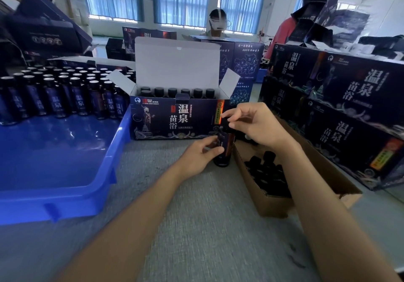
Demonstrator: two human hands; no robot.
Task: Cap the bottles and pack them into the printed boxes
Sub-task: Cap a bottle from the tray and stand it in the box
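Note:
A dark labelled bottle (225, 148) stands upright on the grey table just in front of the open printed box (172, 120). My left hand (200, 153) grips its body from the left. My right hand (251, 124) pinches the black cap (225, 121) on the bottle's neck from above. Inside the printed box, a row of capped bottles (177, 92) stands along the back. Several uncapped bottles (65, 93) fill the far part of the blue tray (105, 168) on the left. Loose black caps (266, 172) lie in the brown cardboard box (273, 205) on the right.
Closed printed boxes (341, 111) are stacked at the right. More dark boxes (48, 28) are piled at the back left. A person wearing a headset (216, 22) sits behind the open box. Grey table surface (196, 227) lies in front of me.

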